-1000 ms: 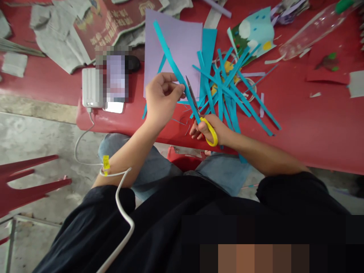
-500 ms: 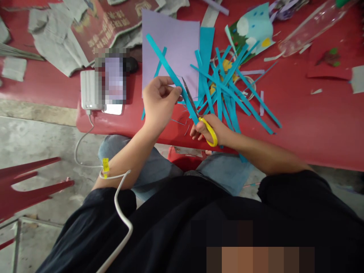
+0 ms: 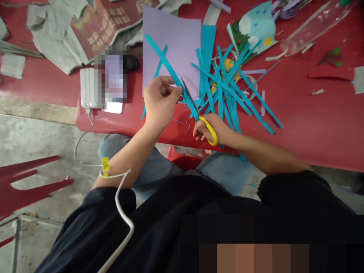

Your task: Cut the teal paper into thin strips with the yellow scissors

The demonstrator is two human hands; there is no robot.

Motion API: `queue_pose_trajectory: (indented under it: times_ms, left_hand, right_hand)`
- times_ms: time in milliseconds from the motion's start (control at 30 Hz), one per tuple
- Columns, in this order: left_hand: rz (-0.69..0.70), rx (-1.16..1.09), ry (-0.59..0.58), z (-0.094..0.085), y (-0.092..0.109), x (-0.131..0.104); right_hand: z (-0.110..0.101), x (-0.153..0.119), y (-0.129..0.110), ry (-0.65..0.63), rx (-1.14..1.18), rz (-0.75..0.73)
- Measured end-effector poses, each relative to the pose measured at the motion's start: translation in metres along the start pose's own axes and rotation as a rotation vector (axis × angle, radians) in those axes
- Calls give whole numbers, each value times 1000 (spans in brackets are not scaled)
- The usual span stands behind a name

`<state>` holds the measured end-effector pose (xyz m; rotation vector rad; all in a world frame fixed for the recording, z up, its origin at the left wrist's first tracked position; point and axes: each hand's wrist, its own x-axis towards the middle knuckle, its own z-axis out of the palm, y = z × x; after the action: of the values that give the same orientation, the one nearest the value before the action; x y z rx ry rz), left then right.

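Note:
My left hand [image 3: 163, 94] is closed, pinching a long blue paper strip [image 3: 165, 62] between thumb and fingers. In my right hand [image 3: 213, 127] is a pair of scissors [image 3: 209, 131] with yellow handles. The dark blades lie along the strip's right edge, pointing away from me; how far apart they are I cannot tell. Beyond my left hand lies a purple paper sheet [image 3: 173, 38], with part of a blue sheet [image 3: 209, 41] showing from under it. Several cut blue strips [image 3: 227, 89] are heaped to the right of the sheets.
On the red table [image 3: 307, 125] are rolls of tape [image 3: 250, 85] under the strips, a decorated card [image 3: 256, 28] and a clear plastic bottle [image 3: 313, 30]. At left lie a white power bank [image 3: 88, 89] with a cable, a blurred phone [image 3: 114, 76] and torn grey paper [image 3: 51, 41].
My right hand and the scissors have shifted very slightly along the strip. The strip's near end shows less by my right thumb. My left hand keeps its pinch.

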<state>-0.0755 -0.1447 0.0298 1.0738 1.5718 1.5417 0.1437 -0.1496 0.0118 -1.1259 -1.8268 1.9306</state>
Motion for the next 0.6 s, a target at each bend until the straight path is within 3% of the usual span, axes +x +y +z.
queue_pose_trajectory:
  times_ms: [600]
  left_hand:
    - [16, 3, -14, -2, -7, 3]
  right_hand:
    - [3, 0, -16, 50, 53, 131]
